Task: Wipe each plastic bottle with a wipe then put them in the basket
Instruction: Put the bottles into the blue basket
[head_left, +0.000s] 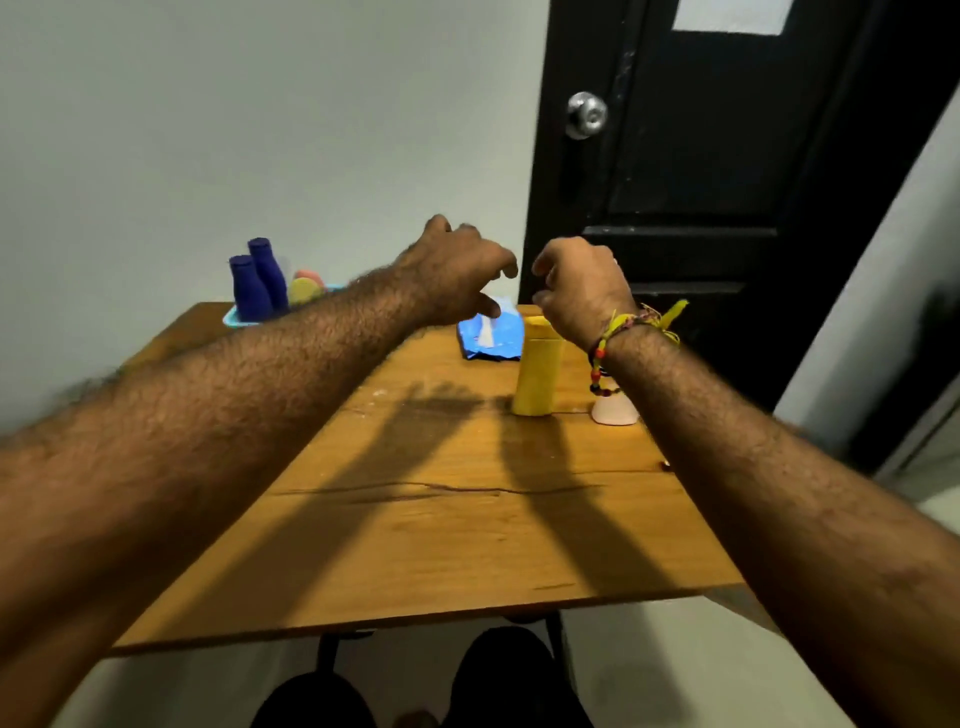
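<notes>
A yellow plastic bottle (537, 371) stands upright on the wooden table (415, 519). Right of it a pale pink bottle (615, 408) shows only its base under my right wrist. A blue pack of wipes (491, 335) lies behind the yellow bottle. At the far left corner a light blue basket (236, 316) holds two dark blue bottles (252, 286) and some yellow and orange things. My left hand (457, 270) hovers over the wipes pack with loosely curled fingers, holding nothing. My right hand (579, 288) hangs above the yellow bottle, fingers curled, with nothing visible in it.
A black door (727, 182) with a metal knob (586, 115) stands behind the table on the right. A pale wall runs behind the basket. My dark shoes (498, 680) show below the table's near edge.
</notes>
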